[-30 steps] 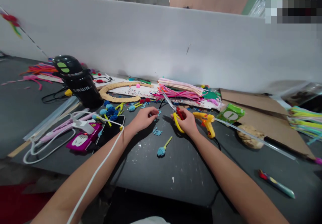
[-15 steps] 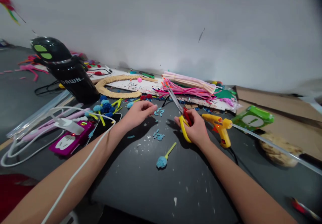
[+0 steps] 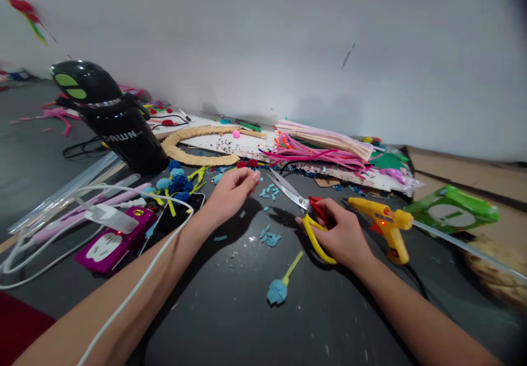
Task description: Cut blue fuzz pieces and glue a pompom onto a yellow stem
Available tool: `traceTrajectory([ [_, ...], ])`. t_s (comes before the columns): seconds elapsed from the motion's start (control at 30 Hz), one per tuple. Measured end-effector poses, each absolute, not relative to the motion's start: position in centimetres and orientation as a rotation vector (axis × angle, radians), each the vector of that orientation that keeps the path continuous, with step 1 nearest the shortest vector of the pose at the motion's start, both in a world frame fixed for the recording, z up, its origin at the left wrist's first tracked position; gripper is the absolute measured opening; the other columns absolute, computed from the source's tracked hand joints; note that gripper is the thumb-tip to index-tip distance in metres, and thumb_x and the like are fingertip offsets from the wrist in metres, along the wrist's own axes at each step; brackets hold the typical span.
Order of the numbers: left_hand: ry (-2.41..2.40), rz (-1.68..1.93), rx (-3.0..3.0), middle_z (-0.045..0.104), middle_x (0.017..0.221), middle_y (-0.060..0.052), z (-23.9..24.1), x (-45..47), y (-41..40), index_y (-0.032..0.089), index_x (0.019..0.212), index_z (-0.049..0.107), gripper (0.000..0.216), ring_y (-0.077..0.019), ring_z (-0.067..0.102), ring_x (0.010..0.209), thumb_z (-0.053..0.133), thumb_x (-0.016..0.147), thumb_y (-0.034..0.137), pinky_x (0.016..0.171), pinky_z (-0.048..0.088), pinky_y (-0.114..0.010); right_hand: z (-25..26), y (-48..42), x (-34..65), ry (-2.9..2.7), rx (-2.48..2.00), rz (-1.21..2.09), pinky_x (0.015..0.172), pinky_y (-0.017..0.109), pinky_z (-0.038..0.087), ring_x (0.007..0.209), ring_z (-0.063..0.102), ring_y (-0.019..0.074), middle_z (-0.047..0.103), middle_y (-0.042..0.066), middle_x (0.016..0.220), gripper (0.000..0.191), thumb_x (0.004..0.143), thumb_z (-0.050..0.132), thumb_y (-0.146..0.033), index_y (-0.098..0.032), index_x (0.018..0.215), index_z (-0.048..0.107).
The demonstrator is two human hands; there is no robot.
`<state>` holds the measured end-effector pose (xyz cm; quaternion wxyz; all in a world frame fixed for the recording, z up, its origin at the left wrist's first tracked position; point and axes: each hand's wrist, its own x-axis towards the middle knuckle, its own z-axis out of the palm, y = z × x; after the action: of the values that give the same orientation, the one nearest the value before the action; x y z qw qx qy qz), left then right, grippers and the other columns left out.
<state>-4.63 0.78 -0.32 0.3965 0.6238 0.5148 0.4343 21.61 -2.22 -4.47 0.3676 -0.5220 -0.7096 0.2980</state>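
Observation:
My right hand (image 3: 340, 234) grips scissors (image 3: 302, 207) with one red and one yellow handle, blades pointing up-left over the dark table (image 3: 230, 311). My left hand (image 3: 231, 189) is pinched closed near small blue cuttings (image 3: 269, 190); what its fingertips hold is too small to name. More blue snippets (image 3: 270, 239) lie between my hands. A blue pompom on a yellow-green stem (image 3: 281, 283) lies just below them. A white cable (image 3: 135, 286) drapes over my left forearm.
A yellow glue gun (image 3: 387, 226) stands right of my right hand, a green tape dispenser (image 3: 453, 208) beyond it. Pink pipe cleaners (image 3: 317, 149), a tan ring (image 3: 197, 144), a black bottle (image 3: 111, 116), blue pompoms (image 3: 175, 176), a phone (image 3: 177, 215) and a magenta device (image 3: 109, 242) lie behind and left.
The camera has tilted down and come closer. My right hand with the scissors has shifted right and lowered, the blades now flatter. My left hand stays pinched near the blue cuttings.

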Motion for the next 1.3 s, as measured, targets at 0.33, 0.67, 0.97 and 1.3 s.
traceTrajectory([
  [0.33, 1.342, 1.135, 1.701, 0.053, 0.069, 0.001, -0.75, -4.36, 0.53, 0.015, 0.078, 0.058, 0.033, -0.0109, 0.048, 0.063, 0.052, 0.094, 0.044, 0.059, 0.038, -0.022, -4.31, -2.44, 22.1, -1.944, -1.37, 0.729, 0.056, 0.023, 0.037, 0.059, 0.043, 0.0114, 0.048, -0.006, 0.067, 0.034, 0.07, 0.08, -0.032, -0.022, 0.098, 0.064],
  [0.67, 1.385, 1.155, 1.792, 0.057, 0.068, 0.001, -0.52, -4.41, 0.43, 0.015, 0.079, 0.062, 0.032, -0.0106, 0.049, 0.061, 0.053, 0.094, 0.043, 0.056, 0.037, -0.022, -4.15, -2.35, 22.18, -1.977, -1.395, 0.626, 0.058, 0.023, 0.041, 0.063, 0.05, 0.0132, 0.059, -0.002, 0.071, 0.036, 0.072, 0.078, -0.039, -0.018, 0.099, 0.066],
  [0.97, 1.348, 1.196, 1.752, 0.057, 0.068, 0.0, -0.61, -4.4, 0.47, 0.016, 0.08, 0.062, 0.03, -0.0109, 0.05, 0.061, 0.054, 0.093, 0.042, 0.057, 0.039, -0.022, -4.17, -2.11, 22.19, -2.008, -1.388, 0.586, 0.059, 0.022, 0.042, 0.063, 0.053, 0.0129, 0.062, -0.002, 0.072, 0.034, 0.073, 0.078, -0.038, -0.018, 0.097, 0.067],
  [1.3, 1.328, 1.211, 1.723, 0.056, 0.068, 0.0, -0.69, -4.35, 0.45, 0.016, 0.081, 0.062, 0.029, -0.0111, 0.05, 0.063, 0.055, 0.092, 0.043, 0.058, 0.039, -0.022, -4.22, -2.22, 22.4, -2.02, -1.391, 0.621, 0.064, 0.023, 0.044, 0.068, 0.057, 0.0139, 0.064, -0.002, 0.076, 0.03, 0.073, 0.077, -0.032, -0.019, 0.098, 0.067],
])
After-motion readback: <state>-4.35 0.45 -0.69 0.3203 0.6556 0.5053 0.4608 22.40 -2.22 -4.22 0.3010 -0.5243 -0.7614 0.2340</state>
